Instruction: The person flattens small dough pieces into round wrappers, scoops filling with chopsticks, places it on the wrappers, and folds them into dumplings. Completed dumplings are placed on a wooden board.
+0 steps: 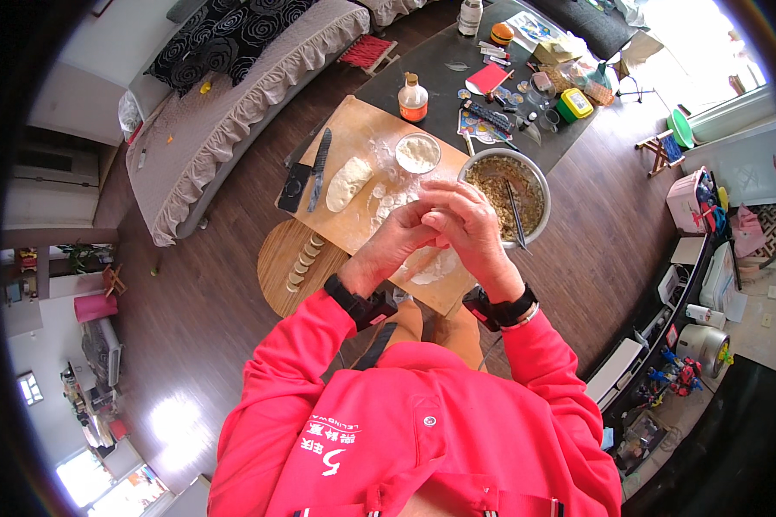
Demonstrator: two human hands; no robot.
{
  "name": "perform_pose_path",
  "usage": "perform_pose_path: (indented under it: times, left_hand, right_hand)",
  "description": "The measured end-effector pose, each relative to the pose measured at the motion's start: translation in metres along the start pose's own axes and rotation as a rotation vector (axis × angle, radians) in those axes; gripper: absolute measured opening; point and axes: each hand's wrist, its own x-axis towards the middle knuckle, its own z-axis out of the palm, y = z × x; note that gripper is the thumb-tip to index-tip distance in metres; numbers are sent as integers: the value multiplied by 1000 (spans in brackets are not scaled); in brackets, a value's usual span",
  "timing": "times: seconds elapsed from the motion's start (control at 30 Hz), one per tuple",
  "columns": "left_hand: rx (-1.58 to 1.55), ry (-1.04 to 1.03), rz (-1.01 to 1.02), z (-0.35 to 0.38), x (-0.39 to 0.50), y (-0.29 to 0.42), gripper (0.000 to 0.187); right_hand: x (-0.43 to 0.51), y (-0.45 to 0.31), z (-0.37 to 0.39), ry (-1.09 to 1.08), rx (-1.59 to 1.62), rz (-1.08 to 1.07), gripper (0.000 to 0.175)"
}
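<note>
My left hand (398,234) and my right hand (471,223) meet with bent fingers above the floured wooden board (346,132); whatever is between them is hidden. A log of dough (349,184) lies on the board to their left, with a dark-bladed knife (321,165) beyond it. A small bowl of flour (418,154) stands past my hands, and loose flour and small pale dough pieces (388,203) lie nearer. Close to my right hand is a large bowl of chopped filling (544,194) with dark chopsticks (516,213) in it. Several dumplings (304,262) form a row on a round wooden board (275,258).
A bottle with an orange label (413,100) stands on the dark table (440,74) behind the board. Farther right are a green and yellow box (574,105), clear cups and small items. A black box-shaped object (294,187) sits at the board's left edge. A sofa (233,129) is at upper left.
</note>
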Motion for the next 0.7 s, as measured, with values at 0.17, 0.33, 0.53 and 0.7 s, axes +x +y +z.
perform_pose_path:
  times: [0.17,0.33,0.53,0.7]
  left_hand:
    - [-64,44,-15,1,1,-3,14]
    - [-7,19,-31,-4,3,-8,25]
    - [-99,5,-102,-5,10,-12,14]
    - [-154,-5,-140,-9,13,-19,11]
  right_hand:
    - [-4,7,0,-88,-44,10,9]
    - [-5,9,0,-58,-67,17,7]
    - [-12,16,1,-88,-125,39,9]
    - [-15,25,3,-110,-137,94,12]
